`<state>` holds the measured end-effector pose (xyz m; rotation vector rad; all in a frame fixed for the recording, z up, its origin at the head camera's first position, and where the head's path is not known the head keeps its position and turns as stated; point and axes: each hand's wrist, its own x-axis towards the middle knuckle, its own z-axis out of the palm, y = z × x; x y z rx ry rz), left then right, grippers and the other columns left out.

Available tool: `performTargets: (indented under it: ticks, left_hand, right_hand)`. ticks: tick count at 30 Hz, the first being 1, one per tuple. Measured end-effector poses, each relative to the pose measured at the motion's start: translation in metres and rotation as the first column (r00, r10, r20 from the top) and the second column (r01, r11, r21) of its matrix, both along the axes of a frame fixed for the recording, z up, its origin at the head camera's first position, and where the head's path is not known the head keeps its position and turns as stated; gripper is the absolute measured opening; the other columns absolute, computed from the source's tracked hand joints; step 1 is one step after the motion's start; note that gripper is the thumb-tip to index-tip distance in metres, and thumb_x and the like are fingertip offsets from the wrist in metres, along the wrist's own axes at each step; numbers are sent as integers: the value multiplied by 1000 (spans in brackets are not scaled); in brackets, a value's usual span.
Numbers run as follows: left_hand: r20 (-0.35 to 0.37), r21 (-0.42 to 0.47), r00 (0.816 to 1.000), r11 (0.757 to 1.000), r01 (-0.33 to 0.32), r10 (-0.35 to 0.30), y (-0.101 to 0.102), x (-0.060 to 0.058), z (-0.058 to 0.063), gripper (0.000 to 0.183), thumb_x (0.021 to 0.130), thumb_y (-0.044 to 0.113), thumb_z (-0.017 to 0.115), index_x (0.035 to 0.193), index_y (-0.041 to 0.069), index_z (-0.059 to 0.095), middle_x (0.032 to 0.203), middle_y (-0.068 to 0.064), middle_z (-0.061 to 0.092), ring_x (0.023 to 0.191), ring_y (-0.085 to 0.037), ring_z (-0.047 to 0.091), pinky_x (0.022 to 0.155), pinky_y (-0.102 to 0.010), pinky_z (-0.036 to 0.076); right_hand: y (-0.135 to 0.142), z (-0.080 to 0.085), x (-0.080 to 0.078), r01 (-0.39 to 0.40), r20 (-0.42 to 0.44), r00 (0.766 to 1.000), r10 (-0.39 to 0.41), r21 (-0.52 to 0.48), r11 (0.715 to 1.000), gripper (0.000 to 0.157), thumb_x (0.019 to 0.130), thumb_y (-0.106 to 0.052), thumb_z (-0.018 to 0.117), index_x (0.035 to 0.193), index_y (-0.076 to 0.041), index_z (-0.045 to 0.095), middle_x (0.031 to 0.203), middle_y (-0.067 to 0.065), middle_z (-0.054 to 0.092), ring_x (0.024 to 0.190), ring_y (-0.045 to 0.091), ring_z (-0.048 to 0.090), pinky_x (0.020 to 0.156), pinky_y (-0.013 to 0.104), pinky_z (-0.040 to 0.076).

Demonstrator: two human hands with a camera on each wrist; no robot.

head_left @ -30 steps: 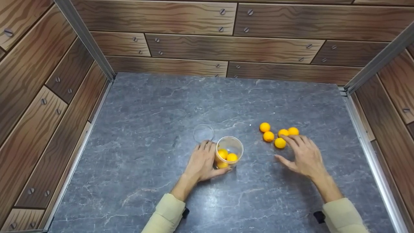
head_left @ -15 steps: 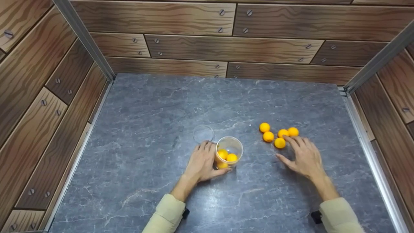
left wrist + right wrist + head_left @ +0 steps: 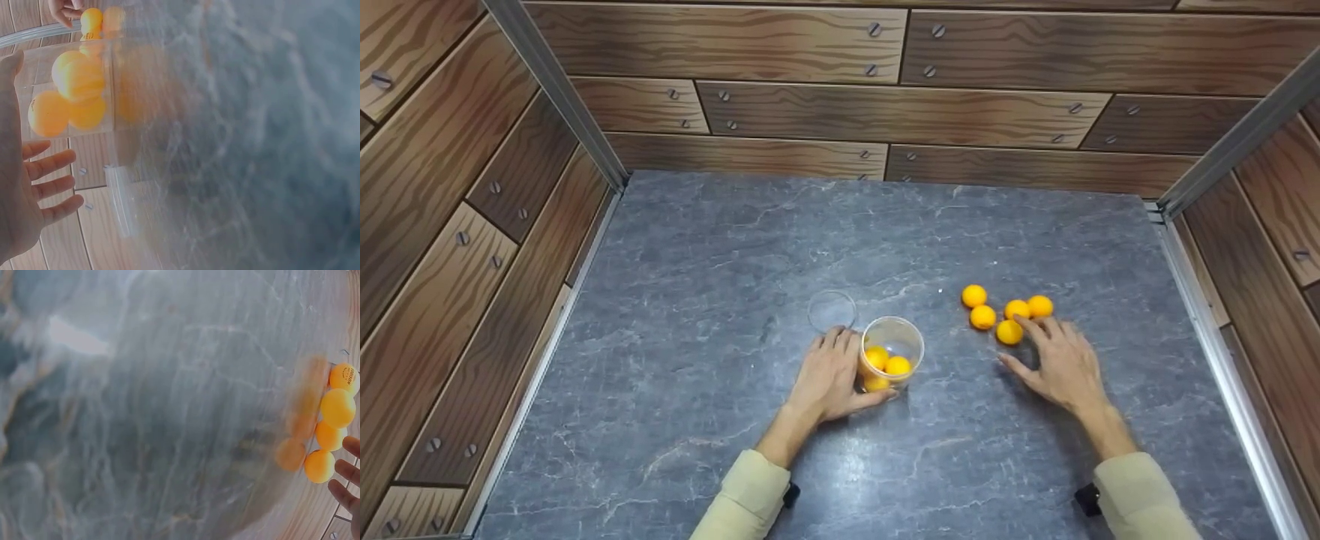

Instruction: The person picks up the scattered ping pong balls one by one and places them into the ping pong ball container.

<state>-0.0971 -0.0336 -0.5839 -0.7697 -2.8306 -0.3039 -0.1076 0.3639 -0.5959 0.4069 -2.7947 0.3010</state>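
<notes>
In the head view, my left hand (image 3: 826, 375) holds a clear plastic tub (image 3: 901, 336) from its left side, thumb across the front. Several orange table tennis balls (image 3: 898, 366) lie in the tub; the left wrist view shows the balls (image 3: 48, 113) through its wall. My right hand (image 3: 1065, 367) hovers over the right side with fingers spread and thumb apart. Its index fingertip overlaps an orange ball (image 3: 1017, 309) in a loose cluster on the table. In the right wrist view, its fingers (image 3: 344, 495) are close beside the lowest ball (image 3: 319, 466).
A thin clear round lid (image 3: 832, 310) lies flat just behind my left fingers. Two more orange balls, one a ball (image 3: 973, 295) at the back, sit at the cluster's left. Wood-patterned walls (image 3: 810, 109) and metal rails (image 3: 1222, 360) bound the grey marbled table (image 3: 697, 300).
My right wrist and sleeve have shifted slightly left, with the fingers staying by the same balls. The left hand, tub and balls have not visibly moved.
</notes>
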Motion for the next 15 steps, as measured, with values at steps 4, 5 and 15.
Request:
performTargets:
  ticks: [4, 5, 15]
  left_hand:
    - [-6, -6, 1000, 1000, -1, 1, 0, 0, -1, 101, 79, 89, 61, 137, 7, 55, 132, -11, 67, 130, -30, 61, 106, -46, 55]
    - [-7, -8, 1000, 1000, -1, 1, 0, 0, -1, 100, 79, 89, 61, 137, 7, 55, 133, -11, 67, 130, -30, 61, 106, -46, 55]
    - [-9, 19, 1000, 1000, 3, -3, 0, -1, -2, 98, 78, 88, 62, 134, 8, 55, 129, -9, 66, 125, -28, 62, 99, -43, 56]
  right_hand:
    - [0, -3, -2, 5, 6, 1000, -5, 7, 1000, 67, 85, -43, 85, 141, -12, 62, 120, 20, 65, 100, 44, 62, 85, 59, 51]
    - [0, -3, -2, 6, 8, 1000, -6, 7, 1000, 66, 85, -42, 85, 140, -12, 63, 120, 20, 65, 101, 44, 62, 87, 60, 51]
    - [-1, -6, -7, 13, 12, 1000, -13, -2, 1000, 59, 88, -37, 85, 137, -12, 65, 117, 19, 67, 100, 44, 63, 82, 58, 54]
